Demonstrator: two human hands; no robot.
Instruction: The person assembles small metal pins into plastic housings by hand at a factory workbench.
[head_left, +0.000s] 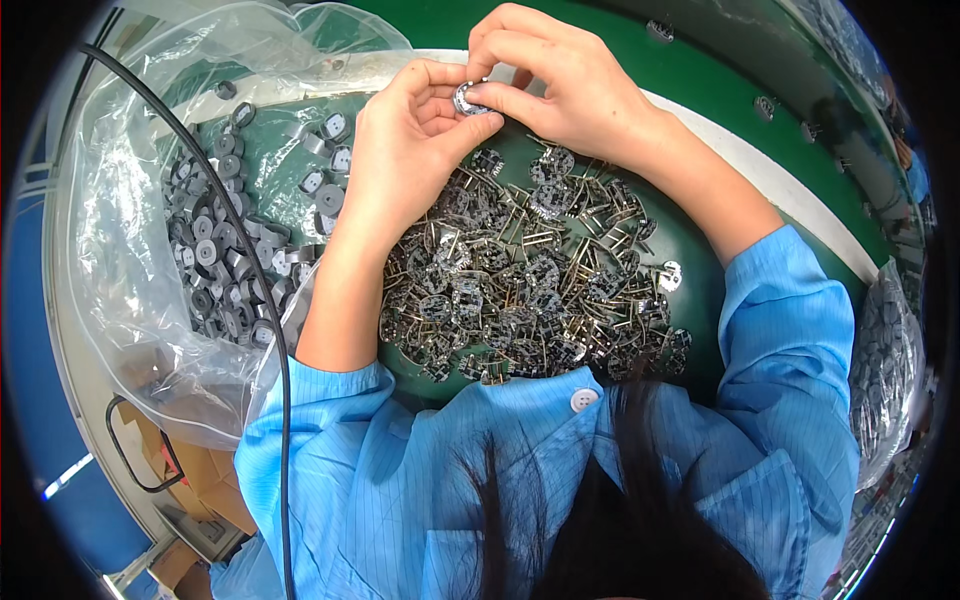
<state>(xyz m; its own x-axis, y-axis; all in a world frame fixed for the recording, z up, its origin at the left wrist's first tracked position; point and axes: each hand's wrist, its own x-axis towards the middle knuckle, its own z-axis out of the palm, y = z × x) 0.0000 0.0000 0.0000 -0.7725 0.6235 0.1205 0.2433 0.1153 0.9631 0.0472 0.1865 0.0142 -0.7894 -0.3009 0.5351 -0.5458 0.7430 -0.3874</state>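
At the far middle of the table, both hands meet around a small round grey-rimmed part (pixel 467 98) with a patterned face. My left hand (pixel 415 135) is closed on its near-left side, thumb stretched along below it. From the right, my right hand (pixel 560 85) pinches the same part, its thumb pressing on the face. Fingers hide much of it, so I cannot tell whether it is one piece or two. Just below the hands spreads a heap of small round circuit boards (pixel 520 275) with metal legs, loosely tangled.
On the left, a clear plastic bag (pixel 115 230) lies spread open with many grey round caps (pixel 215 250) in it. A black cable (pixel 235 215) hangs across the left side. Several loose boards (pixel 765 107) lie beyond a white strip (pixel 800 205). Another filled bag (pixel 885 370) sits at right.
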